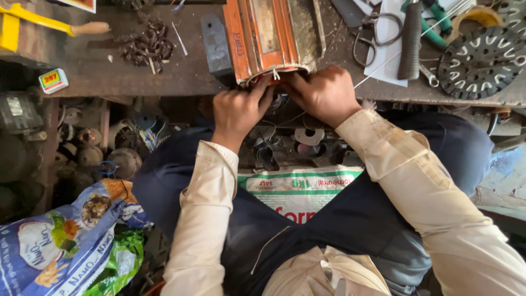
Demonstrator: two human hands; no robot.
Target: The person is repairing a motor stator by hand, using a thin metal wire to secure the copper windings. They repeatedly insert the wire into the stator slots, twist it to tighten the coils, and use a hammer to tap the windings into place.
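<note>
An orange, ridged winding former point(267, 38) lies on the dark workbench point(109, 71) with its long axis running away from the person, its far end toward the top of the view and its near end hanging at the bench's front edge. Both hands meet at that near end: the left hand point(239, 112) has its fingers curled and pinched against the lower left corner, and the right hand point(324, 94) is closed tight against the lower right corner, knuckles up, with a small pale tie or wire end point(275, 74) showing between them. What exactly the fingertips grip cannot be told, since they hide it. A grey metal block point(216, 46) sits touching the former's left side. Further left lie a heap of rusty chain-like scrap point(147, 46), a yellow-framed tool with a wooden handle point(52, 24) and a small box point(53, 80) at the bench edge. To the right, near the former, are scissors point(375, 33), a black-handled tool point(411, 41), green-handled pliers point(435, 24) and a round slotted lamination disc point(482, 63). A thin wire point(378, 68) runs from the right hand across the bench toward the tools. Under the bench, between the person's knees, lies a white printed sack point(298, 189); a blue printed bag point(60, 246) lies beside the left knee
</note>
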